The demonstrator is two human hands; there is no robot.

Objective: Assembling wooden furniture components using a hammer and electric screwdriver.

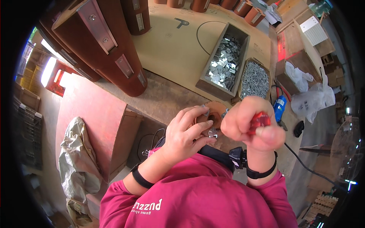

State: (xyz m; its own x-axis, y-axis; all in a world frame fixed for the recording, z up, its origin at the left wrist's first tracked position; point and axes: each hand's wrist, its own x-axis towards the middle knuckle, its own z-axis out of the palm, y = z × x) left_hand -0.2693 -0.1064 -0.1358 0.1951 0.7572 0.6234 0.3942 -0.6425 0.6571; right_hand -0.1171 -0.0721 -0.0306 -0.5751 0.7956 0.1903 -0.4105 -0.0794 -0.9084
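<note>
My left hand (180, 133) curls over the near left side of a brown tube (218, 108), gripping its rim. The tube's open end faces up, and small metal plates (213, 133) sit around that rim. Beside it, my right hand (243, 121) is closed in a fist around the red translucent handle of a screwdriver (260, 121). The hand hides its shaft and tip. Beyond my hands stand a long wooden box (201, 84) of small flat metal plates (226, 62) and a smaller tray (269, 78) heaped with screws (254, 79).
Tall brown tubes with metal strips (127, 76) rise at the far left, and shorter ones (199, 4) line the back. A blue power tool (280, 108) with a black cable lies right. Plastic bags (315, 97) and a fan (346, 148) are farther right; a sack (80, 163) lies left.
</note>
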